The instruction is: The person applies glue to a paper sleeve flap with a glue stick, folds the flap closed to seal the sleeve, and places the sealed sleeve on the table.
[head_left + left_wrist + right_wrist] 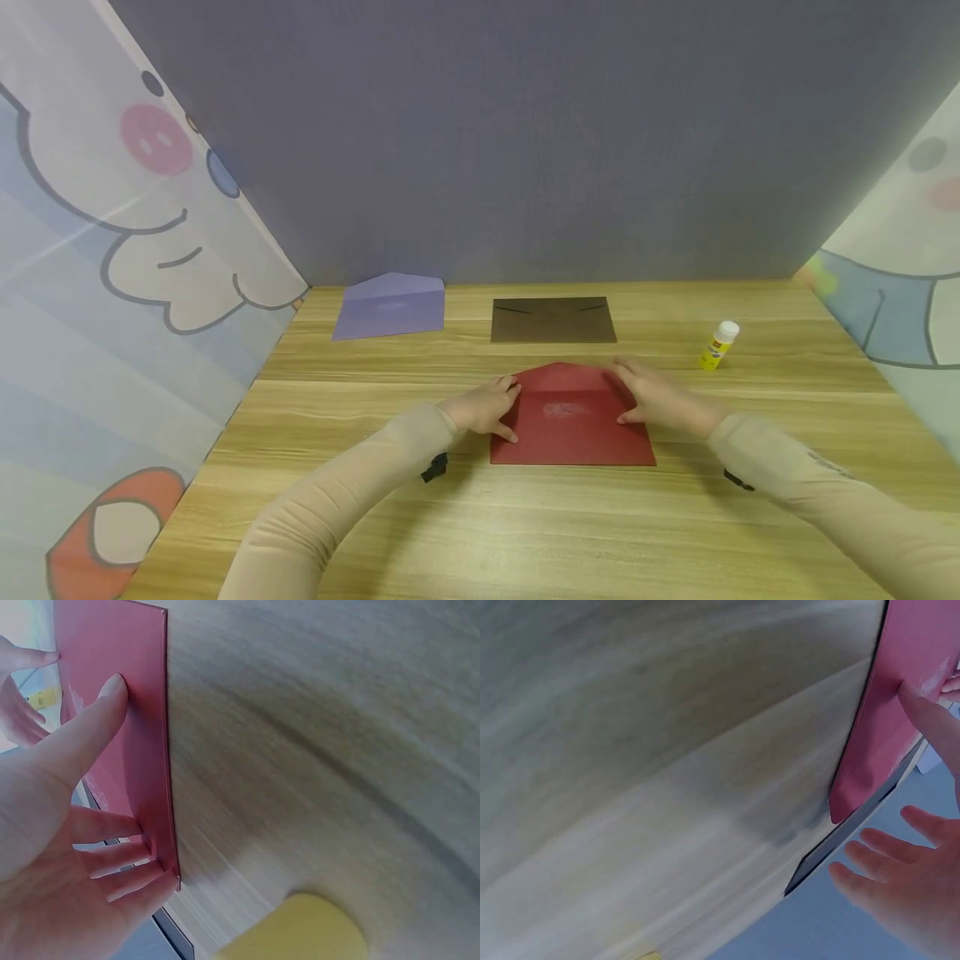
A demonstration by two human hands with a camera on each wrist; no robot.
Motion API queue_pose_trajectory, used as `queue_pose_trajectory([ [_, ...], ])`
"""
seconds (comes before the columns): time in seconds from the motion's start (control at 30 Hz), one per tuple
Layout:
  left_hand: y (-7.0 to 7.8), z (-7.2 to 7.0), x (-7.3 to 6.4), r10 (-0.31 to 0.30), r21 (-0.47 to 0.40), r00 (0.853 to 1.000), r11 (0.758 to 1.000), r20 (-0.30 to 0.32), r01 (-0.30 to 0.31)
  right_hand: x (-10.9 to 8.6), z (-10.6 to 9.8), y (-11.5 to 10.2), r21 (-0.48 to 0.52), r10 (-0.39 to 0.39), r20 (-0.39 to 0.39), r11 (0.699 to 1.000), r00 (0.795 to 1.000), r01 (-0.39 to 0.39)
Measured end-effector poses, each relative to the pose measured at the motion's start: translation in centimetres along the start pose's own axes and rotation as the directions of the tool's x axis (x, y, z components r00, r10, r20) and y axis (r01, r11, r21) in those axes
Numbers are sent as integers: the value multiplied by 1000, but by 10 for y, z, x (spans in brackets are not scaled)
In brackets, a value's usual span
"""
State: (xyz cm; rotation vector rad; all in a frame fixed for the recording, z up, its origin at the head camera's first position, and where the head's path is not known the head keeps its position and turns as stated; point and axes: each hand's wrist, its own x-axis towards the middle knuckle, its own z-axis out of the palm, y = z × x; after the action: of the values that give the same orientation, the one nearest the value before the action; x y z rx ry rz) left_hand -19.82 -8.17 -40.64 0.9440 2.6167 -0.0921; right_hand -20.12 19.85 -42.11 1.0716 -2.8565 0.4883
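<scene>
Across the middle of the bench, nearest, lies a red envelope, its flap unfolded toward the far side and a pale smear at its middle. At its left edge the left hand rests ungripping, fingers extended and thumb on the paper; at the right, the right hand, likewise released, touches it with the thumb. Farther right stands a glue stick. Beyond lie a brown envelope and, far left, a purple envelope.

Your left hand and right hand are bare below long, close-fitting beige fabric sleeves; a small black piece shows beneath each wrist, dark marks on your right forearm.
</scene>
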Motion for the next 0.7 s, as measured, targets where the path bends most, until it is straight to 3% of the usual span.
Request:
queue_pose_trajectory([
  [0.4, 2, 1, 0, -24, 26, 1000, 999, -2, 24, 2, 1, 5, 106, 70, 76, 991, 995, -78],
  [0.7, 3, 0, -1, -62, 0, 995, 998, -76, 62, 2, 3, 5, 149, 98, 102, 982, 990, -113],
])
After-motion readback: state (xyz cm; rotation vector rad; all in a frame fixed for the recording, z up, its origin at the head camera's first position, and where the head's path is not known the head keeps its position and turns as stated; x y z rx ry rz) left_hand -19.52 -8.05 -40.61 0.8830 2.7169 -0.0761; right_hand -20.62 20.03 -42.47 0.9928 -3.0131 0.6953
